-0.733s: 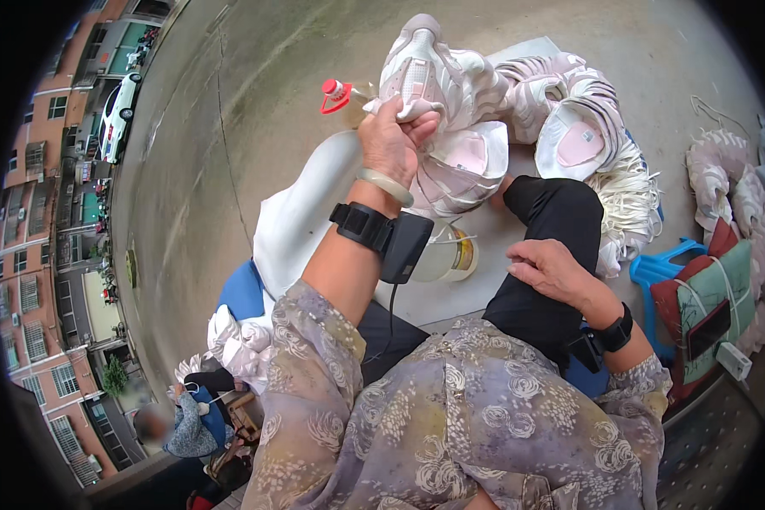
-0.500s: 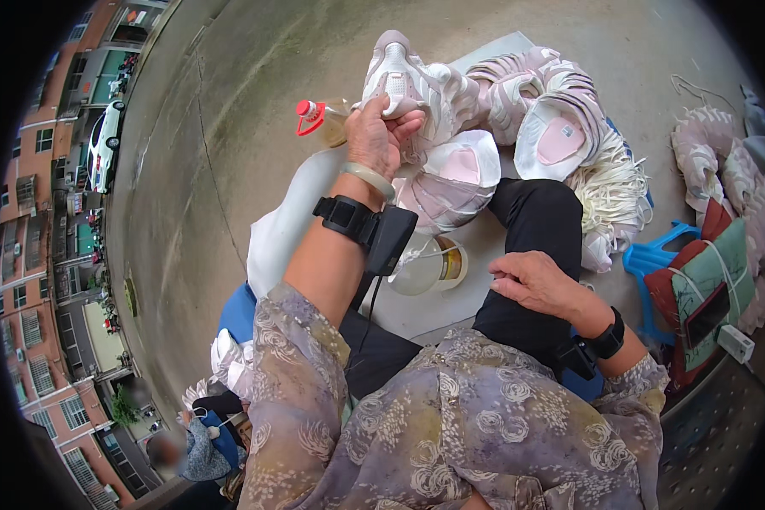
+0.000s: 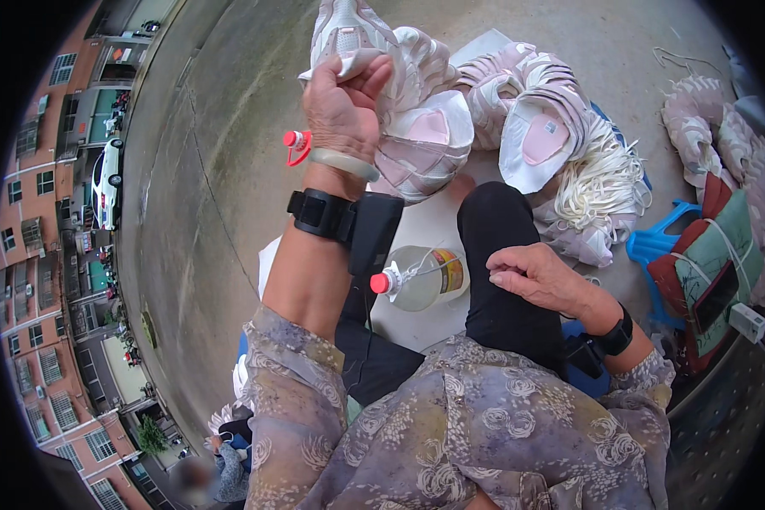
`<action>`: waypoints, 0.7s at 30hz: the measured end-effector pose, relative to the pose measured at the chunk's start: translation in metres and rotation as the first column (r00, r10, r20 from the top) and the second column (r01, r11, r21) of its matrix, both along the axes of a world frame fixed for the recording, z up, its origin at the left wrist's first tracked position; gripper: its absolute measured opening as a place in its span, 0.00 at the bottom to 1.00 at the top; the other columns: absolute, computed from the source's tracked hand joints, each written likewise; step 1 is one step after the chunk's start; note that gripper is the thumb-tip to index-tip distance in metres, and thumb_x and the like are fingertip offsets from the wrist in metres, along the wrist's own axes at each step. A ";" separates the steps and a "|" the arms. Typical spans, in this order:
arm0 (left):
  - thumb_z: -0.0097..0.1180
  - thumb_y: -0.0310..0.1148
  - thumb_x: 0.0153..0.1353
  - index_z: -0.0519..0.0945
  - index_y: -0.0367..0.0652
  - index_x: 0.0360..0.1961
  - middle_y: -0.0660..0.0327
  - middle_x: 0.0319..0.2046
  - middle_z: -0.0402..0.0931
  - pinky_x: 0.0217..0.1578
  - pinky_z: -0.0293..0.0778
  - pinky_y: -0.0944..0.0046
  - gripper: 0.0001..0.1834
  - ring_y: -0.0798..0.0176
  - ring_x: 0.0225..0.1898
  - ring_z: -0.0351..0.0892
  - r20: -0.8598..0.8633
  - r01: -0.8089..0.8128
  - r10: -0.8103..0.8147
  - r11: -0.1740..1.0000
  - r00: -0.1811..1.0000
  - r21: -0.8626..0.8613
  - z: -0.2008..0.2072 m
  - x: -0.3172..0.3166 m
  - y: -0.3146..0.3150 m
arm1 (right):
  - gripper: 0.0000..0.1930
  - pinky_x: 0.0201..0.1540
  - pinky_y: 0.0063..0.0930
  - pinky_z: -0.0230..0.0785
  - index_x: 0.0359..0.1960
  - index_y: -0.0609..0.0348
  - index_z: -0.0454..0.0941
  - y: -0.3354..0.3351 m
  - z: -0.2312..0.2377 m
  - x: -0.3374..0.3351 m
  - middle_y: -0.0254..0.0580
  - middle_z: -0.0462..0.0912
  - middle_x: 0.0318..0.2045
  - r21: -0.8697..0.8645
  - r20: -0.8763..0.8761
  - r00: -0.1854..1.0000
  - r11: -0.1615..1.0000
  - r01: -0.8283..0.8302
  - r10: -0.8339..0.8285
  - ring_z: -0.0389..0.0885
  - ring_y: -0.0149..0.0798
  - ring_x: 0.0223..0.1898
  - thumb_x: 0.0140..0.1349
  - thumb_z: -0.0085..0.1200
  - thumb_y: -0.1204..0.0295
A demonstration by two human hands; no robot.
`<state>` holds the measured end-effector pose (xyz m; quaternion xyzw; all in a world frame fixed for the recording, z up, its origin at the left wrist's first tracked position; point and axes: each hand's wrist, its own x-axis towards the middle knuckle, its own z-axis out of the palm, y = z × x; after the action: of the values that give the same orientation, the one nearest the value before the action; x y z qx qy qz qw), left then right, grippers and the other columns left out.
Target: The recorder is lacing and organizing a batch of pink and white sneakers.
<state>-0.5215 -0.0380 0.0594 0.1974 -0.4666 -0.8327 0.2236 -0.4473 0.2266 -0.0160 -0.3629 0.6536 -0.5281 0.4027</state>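
Observation:
My left hand (image 3: 344, 106) is reached out ahead, its fingers closed on the edge of a pale pink and white shoe upper (image 3: 348, 38). More nested shoe uppers (image 3: 425, 140) sit against it on the right. Near my right knee hovers my right hand (image 3: 535, 276), fingers curled inward; their tips are partly hidden, so whatever they may hold cannot be made out. Between my legs a clear plastic bottle (image 3: 421, 276) with a red cap lies tilted. A bunch of white shoelaces (image 3: 599, 174) rests on uppers beyond the right knee.
A curved row of stacked uppers (image 3: 540, 93) stands ahead. On the right are a blue plastic stool (image 3: 663, 246), a green and red cushion (image 3: 722, 246), a phone (image 3: 716, 297) and a white adapter (image 3: 748, 323). Another red-capped container (image 3: 293, 140) is left of my wrist. A person sits lower left.
My left hand has moved farther out and left with the shoe upper. The bottle between my legs shows more fully, red cap included. My right hand has barely moved.

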 end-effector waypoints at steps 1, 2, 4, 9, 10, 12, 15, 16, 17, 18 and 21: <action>0.40 0.32 0.57 0.67 0.29 0.32 0.49 0.28 0.73 0.30 0.77 0.64 0.13 0.56 0.27 0.77 0.055 0.087 -0.090 0.995 0.994 0.048 -0.016 -0.001 0.017 | 0.08 0.26 0.21 0.63 0.33 0.65 0.71 -0.004 0.001 -0.001 0.38 0.71 0.18 -0.023 -0.012 1.000 1.000 0.021 -0.021 0.69 0.29 0.21 0.54 0.49 0.73; 0.41 0.32 0.57 0.67 0.30 0.30 0.51 0.27 0.72 0.26 0.76 0.65 0.12 0.59 0.24 0.77 0.123 0.169 -0.167 0.985 0.978 -0.010 -0.034 -0.001 0.053 | 0.09 0.26 0.31 0.65 0.31 0.63 0.72 -0.005 -0.001 -0.001 0.46 0.74 0.21 -0.019 -0.020 0.998 0.999 0.051 -0.051 0.74 0.43 0.23 0.51 0.51 0.70; 0.45 0.37 0.55 0.69 0.34 0.32 0.55 0.27 0.71 0.20 0.74 0.66 0.14 0.61 0.23 0.76 0.574 0.528 -0.415 0.848 0.705 -0.035 -0.066 0.011 0.094 | 0.09 0.28 0.33 0.65 0.30 0.62 0.72 -0.010 0.000 0.002 0.46 0.74 0.22 -0.035 -0.196 0.979 0.998 0.046 -0.052 0.74 0.45 0.25 0.50 0.51 0.70; 0.49 0.39 0.52 0.73 0.37 0.30 0.57 0.21 0.73 0.26 0.68 0.67 0.14 0.64 0.25 0.73 0.716 0.832 -0.506 0.006 0.481 -0.555 -0.076 0.031 0.123 | 0.09 0.32 0.38 0.65 0.30 0.61 0.71 -0.013 0.000 0.007 0.47 0.74 0.24 0.010 -0.373 0.925 0.997 -0.074 0.073 0.73 0.49 0.30 0.49 0.50 0.70; 0.50 0.38 0.52 0.73 0.36 0.29 0.58 0.19 0.72 0.26 0.67 0.67 0.14 0.66 0.25 0.72 0.673 0.824 -0.572 0.012 0.470 -0.566 -0.065 0.031 0.120 | 0.09 0.32 0.38 0.65 0.30 0.62 0.71 -0.013 0.004 0.003 0.47 0.74 0.25 0.047 -0.345 0.932 0.994 -0.102 0.112 0.73 0.49 0.30 0.50 0.50 0.69; 0.50 0.37 0.53 0.73 0.36 0.30 0.59 0.19 0.72 0.26 0.67 0.68 0.13 0.68 0.24 0.70 0.616 0.811 -0.598 0.101 0.512 -0.576 -0.041 0.038 0.100 | 0.10 0.32 0.38 0.65 0.31 0.62 0.70 -0.015 0.000 0.001 0.47 0.74 0.25 0.049 -0.377 0.921 0.995 -0.082 0.094 0.73 0.49 0.30 0.50 0.50 0.69; 0.51 0.36 0.55 0.73 0.37 0.31 0.64 0.19 0.70 0.27 0.65 0.72 0.12 0.74 0.24 0.65 0.587 0.829 -0.602 0.267 0.541 -0.491 -0.017 0.073 0.060 | 0.11 0.32 0.39 0.65 0.32 0.61 0.70 -0.023 0.001 0.002 0.47 0.74 0.26 0.058 -0.370 0.921 0.992 -0.109 0.123 0.73 0.50 0.30 0.51 0.51 0.68; 0.50 0.37 0.56 0.73 0.37 0.32 0.65 0.20 0.70 0.29 0.65 0.73 0.12 0.75 0.25 0.66 0.590 0.837 -0.598 0.329 0.543 -0.437 -0.013 0.090 0.050 | 0.11 0.31 0.39 0.65 0.33 0.61 0.70 -0.024 0.003 0.001 0.47 0.74 0.27 0.068 -0.356 0.924 0.991 -0.119 0.135 0.73 0.50 0.30 0.51 0.51 0.67; 0.49 0.37 0.57 0.73 0.37 0.33 0.67 0.21 0.71 0.30 0.65 0.73 0.12 0.76 0.26 0.66 0.589 0.838 -0.596 0.392 0.545 -0.379 -0.010 0.108 0.039 | 0.11 0.31 0.39 0.65 0.33 0.61 0.70 -0.025 0.004 0.001 0.47 0.74 0.27 0.079 -0.354 0.921 0.987 -0.142 0.161 0.73 0.50 0.30 0.51 0.51 0.67; 0.48 0.37 0.57 0.73 0.37 0.34 0.67 0.23 0.71 0.31 0.65 0.74 0.12 0.76 0.27 0.68 0.677 0.847 -0.513 0.380 0.528 -0.372 -0.005 0.129 0.027 | 0.11 0.31 0.39 0.64 0.33 0.61 0.70 -0.025 0.003 0.001 0.47 0.74 0.26 0.091 -0.351 0.916 0.981 -0.174 0.195 0.73 0.50 0.30 0.51 0.51 0.67; 0.46 0.36 0.58 0.73 0.36 0.36 0.63 0.28 0.73 0.34 0.67 0.73 0.13 0.73 0.30 0.72 0.672 0.714 -0.363 0.598 0.645 -0.363 -0.005 0.216 -0.012 | 0.11 0.29 0.39 0.64 0.33 0.61 0.70 -0.026 0.012 0.004 0.47 0.73 0.25 0.124 -0.343 0.895 0.959 -0.257 0.284 0.73 0.50 0.29 0.51 0.51 0.68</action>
<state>-0.3051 -0.0497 0.0548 0.1799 -0.7848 -0.5761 -0.1408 -0.4432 0.2007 -0.0041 -0.5244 0.6786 -0.3670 0.3603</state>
